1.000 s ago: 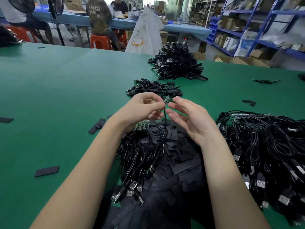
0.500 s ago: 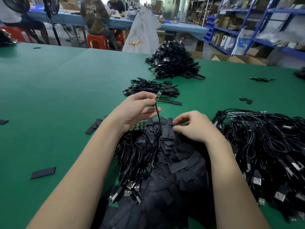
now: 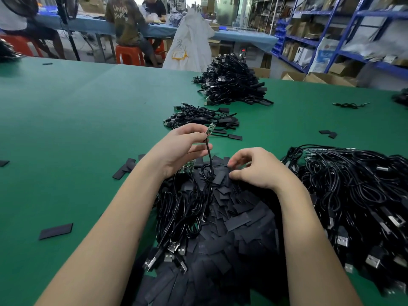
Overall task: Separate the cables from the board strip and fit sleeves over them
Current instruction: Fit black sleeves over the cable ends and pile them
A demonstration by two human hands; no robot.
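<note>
Left hand [image 3: 183,149] at centre frame, raised a little above the desk [image 3: 77,129], pinching a thin black cable [image 3: 208,157] just below its small green board end [image 3: 210,129]; board tilted up and to the right, cable hanging down into a loop. Under the heel of that hand, a short green board strip [image 3: 187,169] with more cables still attached, trailing toward the lower middle of the frame and ending in a cluster of plugs [image 3: 170,257].

Right hand [image 3: 254,167] just right of centre, palm down, fingers curled over a heap of flat black sleeves [image 3: 238,217]; thumb and fingertips touching the top pieces, but whether one sleeve is actually pinched cannot be told. Heap spreading from mid-frame down to the bottom edge, between both forearms.

At the right edge, a large tangle of black cables [image 3: 353,195] with plugs toward the lower right. Above centre, a small pile of finished cables [image 3: 203,118], and farther up, a taller pile [image 3: 231,82]. Loose single sleeves scattered on the green desk: one at lower left [image 3: 56,231], a few left of the left wrist [image 3: 123,168], two at right [image 3: 328,133].

Along the top: people seated on red stools [image 3: 129,55] at a blue table, a white bag [image 3: 189,43], blue shelving [image 3: 344,29] at upper right.
</note>
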